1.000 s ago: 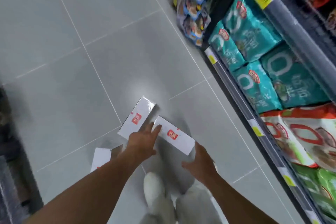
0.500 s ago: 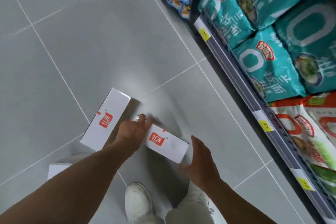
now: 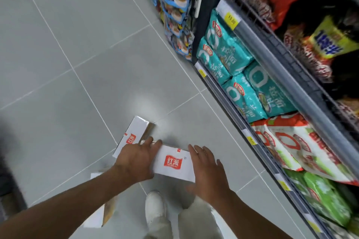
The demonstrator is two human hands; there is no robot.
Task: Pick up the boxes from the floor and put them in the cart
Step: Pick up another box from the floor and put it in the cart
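White carton [image 3: 175, 163] with red logo, between both hands, just above the grey tiled floor [image 3: 93, 48]; whether lifted clear or resting on one edge, impossible to tell. Long axis across the body, running from upper left to lower right. Left hand [image 3: 136, 161] clamped over the carton's left end, fingers curled round the far edge. Right hand [image 3: 208, 173] flat against the right end, fingers spread, palm inward, pressing rather than wrapping. Both forearms reaching forward and down, the left one further extended. Second carton [image 3: 134, 134] flat on the floor just beyond the left hand, partly under it; third carton [image 3: 101, 217] beneath the left forearm. Cart not in view. Probably a two-handed squeeze ahead of the lift.
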